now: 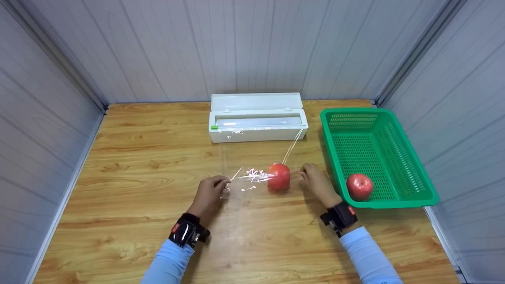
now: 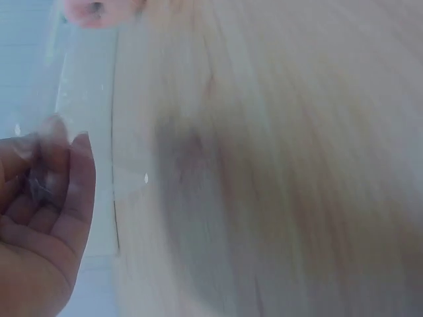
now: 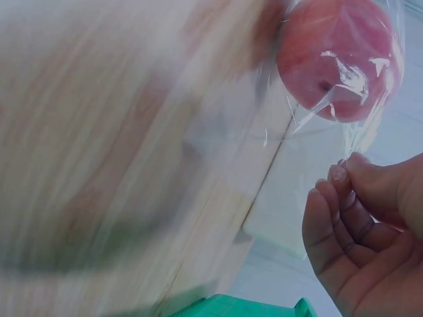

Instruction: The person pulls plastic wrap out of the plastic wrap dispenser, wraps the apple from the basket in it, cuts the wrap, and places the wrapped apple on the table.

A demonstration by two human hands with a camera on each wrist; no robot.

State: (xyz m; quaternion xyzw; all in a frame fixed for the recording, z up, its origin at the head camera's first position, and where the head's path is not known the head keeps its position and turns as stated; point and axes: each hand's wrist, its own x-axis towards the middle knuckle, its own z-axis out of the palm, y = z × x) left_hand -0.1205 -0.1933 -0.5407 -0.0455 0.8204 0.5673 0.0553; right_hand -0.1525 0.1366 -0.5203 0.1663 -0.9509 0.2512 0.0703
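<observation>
A sheet of clear plastic film (image 1: 252, 185) stretches between the two hands and back toward a white film box (image 1: 258, 134). The left hand (image 1: 209, 195) pinches its left side; in the left wrist view the fingers of that hand (image 2: 46, 218) are curled on the film. At the right, the right hand (image 1: 318, 184) pinches the film between thumb and fingertips, as the right wrist view shows of this hand (image 3: 370, 231). A red apple (image 1: 279, 178) lies beside the right hand with film over it; the apple (image 3: 340, 59) shows glossy folds of film across it.
The white box stands at the back with its lid (image 1: 256, 101) raised and a roll (image 1: 258, 121) inside. At the right is a green basket (image 1: 384, 204) holding another apple (image 1: 360, 187). Grey panel walls (image 1: 260, 47) border the wooden table (image 1: 138, 169) at the back and sides.
</observation>
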